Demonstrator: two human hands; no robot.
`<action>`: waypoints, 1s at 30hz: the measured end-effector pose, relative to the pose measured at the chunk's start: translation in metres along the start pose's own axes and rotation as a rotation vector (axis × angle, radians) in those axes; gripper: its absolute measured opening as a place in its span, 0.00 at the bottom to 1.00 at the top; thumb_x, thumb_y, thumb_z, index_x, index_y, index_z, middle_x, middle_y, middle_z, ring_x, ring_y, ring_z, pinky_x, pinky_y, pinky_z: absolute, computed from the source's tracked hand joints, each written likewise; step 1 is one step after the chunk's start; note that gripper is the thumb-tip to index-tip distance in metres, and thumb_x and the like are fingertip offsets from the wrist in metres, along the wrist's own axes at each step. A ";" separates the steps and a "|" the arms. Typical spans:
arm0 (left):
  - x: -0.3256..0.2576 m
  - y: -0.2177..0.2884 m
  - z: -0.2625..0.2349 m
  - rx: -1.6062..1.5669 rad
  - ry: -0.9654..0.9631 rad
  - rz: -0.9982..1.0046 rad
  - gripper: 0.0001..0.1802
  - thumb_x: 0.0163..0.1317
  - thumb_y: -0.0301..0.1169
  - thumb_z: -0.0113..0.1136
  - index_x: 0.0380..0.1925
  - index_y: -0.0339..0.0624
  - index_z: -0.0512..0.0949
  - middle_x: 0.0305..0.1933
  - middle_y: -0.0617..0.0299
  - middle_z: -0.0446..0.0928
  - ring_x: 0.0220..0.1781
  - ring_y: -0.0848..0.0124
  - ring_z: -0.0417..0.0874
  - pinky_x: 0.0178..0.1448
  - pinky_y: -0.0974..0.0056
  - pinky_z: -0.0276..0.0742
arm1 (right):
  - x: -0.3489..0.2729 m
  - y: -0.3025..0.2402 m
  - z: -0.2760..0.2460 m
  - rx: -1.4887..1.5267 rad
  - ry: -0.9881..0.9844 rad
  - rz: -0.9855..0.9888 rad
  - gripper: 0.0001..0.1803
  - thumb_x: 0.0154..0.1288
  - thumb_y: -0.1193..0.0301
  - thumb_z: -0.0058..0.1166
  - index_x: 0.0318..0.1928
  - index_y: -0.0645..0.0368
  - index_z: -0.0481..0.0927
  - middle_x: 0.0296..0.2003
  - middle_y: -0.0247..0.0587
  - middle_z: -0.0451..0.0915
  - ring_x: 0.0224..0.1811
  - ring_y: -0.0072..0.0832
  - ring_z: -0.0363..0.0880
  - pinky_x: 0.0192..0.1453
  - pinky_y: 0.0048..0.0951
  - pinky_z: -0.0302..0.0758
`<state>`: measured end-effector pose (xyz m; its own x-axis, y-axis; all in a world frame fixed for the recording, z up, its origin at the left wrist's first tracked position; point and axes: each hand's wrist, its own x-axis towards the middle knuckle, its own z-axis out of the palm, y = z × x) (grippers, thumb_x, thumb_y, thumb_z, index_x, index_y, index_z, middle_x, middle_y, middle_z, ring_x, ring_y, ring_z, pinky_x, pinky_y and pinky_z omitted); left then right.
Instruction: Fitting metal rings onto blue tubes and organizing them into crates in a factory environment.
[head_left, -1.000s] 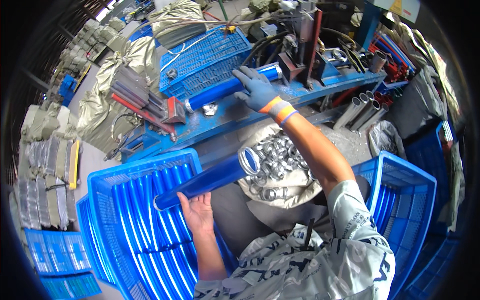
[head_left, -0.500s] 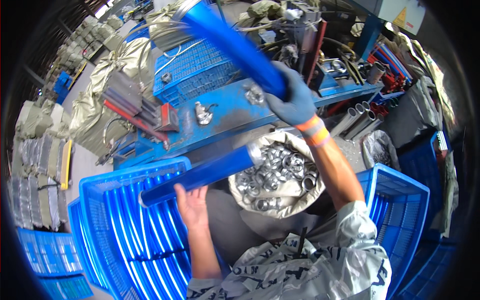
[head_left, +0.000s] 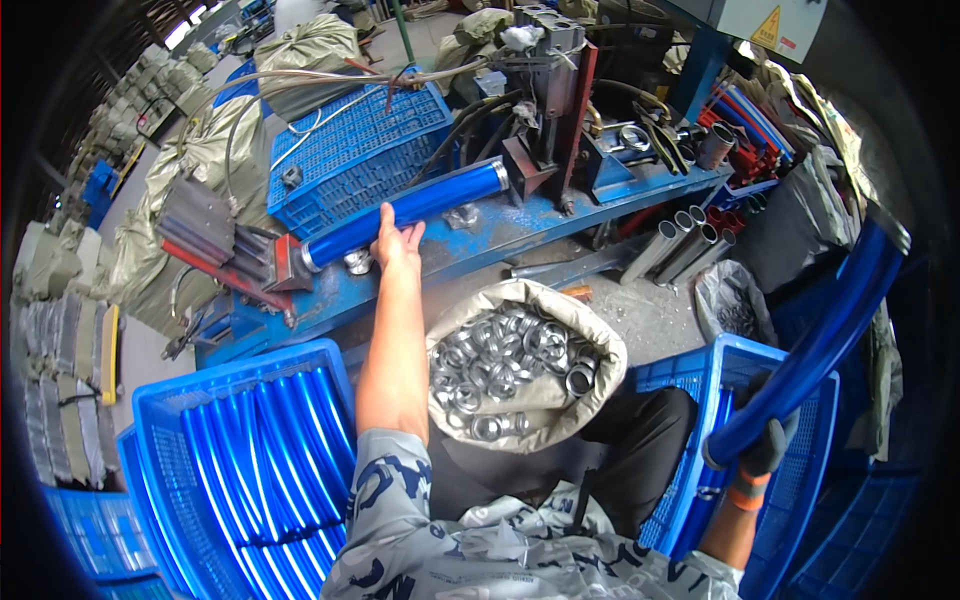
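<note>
A person seated at a blue workbench point(head_left: 500, 237) handles two shiny blue tubes at once, one on each side of the body. The bare left hand point(head_left: 400, 247) reaches forward to the first tube point(head_left: 360, 222), thumb and fingers apart and touching its near side rather than wrapped round it; the tube lies slightly slanted over the bench, a silver ring at each end, between a red bracket point(head_left: 288, 265) on the left and a dark bracket point(head_left: 528, 168) on the right. Out to the side, the right hand point(head_left: 770, 445) — in a grey glove with an orange cuff — is clamped on a second tube point(head_left: 830, 345) near its lower end, the tube tilted up and away to the right, above a blue crate point(head_left: 772, 350) with more tubes inside. Between the person's arms sits a pale sack point(head_left: 612, 350), its mouth rolled open on a heap of silver metal rings point(head_left: 500, 365). A left-hand crate point(head_left: 150, 390) holds rows of blue tubes point(head_left: 265, 450), while bare metal pipes point(head_left: 655, 252) lean in a cluster beneath the bench's right end.
</note>
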<state>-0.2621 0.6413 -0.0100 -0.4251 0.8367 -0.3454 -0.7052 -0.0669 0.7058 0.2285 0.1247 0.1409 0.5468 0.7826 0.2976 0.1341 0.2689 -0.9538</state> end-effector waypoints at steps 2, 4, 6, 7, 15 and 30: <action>0.005 -0.002 -0.009 0.038 -0.036 -0.089 0.44 0.76 0.44 0.82 0.78 0.27 0.70 0.75 0.34 0.78 0.77 0.34 0.82 0.75 0.30 0.90 | -0.014 0.004 -0.039 -0.041 -0.031 0.072 0.43 0.69 0.52 0.72 0.74 0.69 0.77 0.54 0.54 0.89 0.48 0.37 0.91 0.55 0.38 0.89; 0.006 0.000 -0.015 0.047 -0.054 -0.081 0.46 0.75 0.44 0.82 0.79 0.27 0.68 0.77 0.32 0.77 0.79 0.33 0.81 0.76 0.30 0.89 | -0.029 0.011 -0.082 -0.093 0.121 0.087 0.42 0.72 0.58 0.71 0.78 0.69 0.74 0.56 0.54 0.89 0.50 0.38 0.91 0.58 0.40 0.89; 0.010 -0.003 -0.016 0.039 -0.023 -0.004 0.47 0.75 0.44 0.83 0.80 0.26 0.67 0.79 0.31 0.75 0.80 0.30 0.79 0.78 0.28 0.86 | -0.045 0.025 -0.131 -0.270 0.289 0.053 0.40 0.76 0.70 0.66 0.84 0.68 0.69 0.61 0.52 0.88 0.54 0.38 0.91 0.64 0.42 0.88; 0.014 -0.007 -0.017 0.050 -0.030 0.008 0.47 0.76 0.44 0.82 0.80 0.26 0.67 0.79 0.31 0.75 0.79 0.29 0.80 0.79 0.26 0.85 | -0.055 0.030 -0.161 -0.351 0.305 0.042 0.40 0.77 0.77 0.62 0.86 0.67 0.67 0.63 0.50 0.87 0.56 0.38 0.90 0.67 0.42 0.87; 0.125 0.042 -0.086 0.204 -0.638 -0.457 0.30 0.87 0.57 0.60 0.65 0.40 0.82 0.56 0.47 0.89 0.57 0.53 0.92 0.61 0.52 0.93 | -0.297 0.119 -0.347 -0.924 0.574 0.642 0.37 0.67 0.74 0.79 0.75 0.66 0.82 0.69 0.51 0.87 0.72 0.44 0.85 0.81 0.45 0.78; -0.048 0.263 -0.265 1.062 -0.036 -0.021 0.36 0.85 0.50 0.68 0.81 0.38 0.77 0.84 0.58 0.81 0.81 0.70 0.84 0.69 0.70 0.83 | -0.499 0.244 -0.427 -1.521 0.293 1.526 0.20 0.81 0.67 0.63 0.69 0.46 0.83 0.65 0.46 0.88 0.68 0.53 0.90 0.67 0.57 0.92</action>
<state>-0.5777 0.4391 0.0284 -0.3891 0.8491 -0.3573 0.1522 0.4418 0.8841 0.3412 -0.4405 -0.2582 0.8945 -0.2224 -0.3879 -0.1155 -0.9530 0.2801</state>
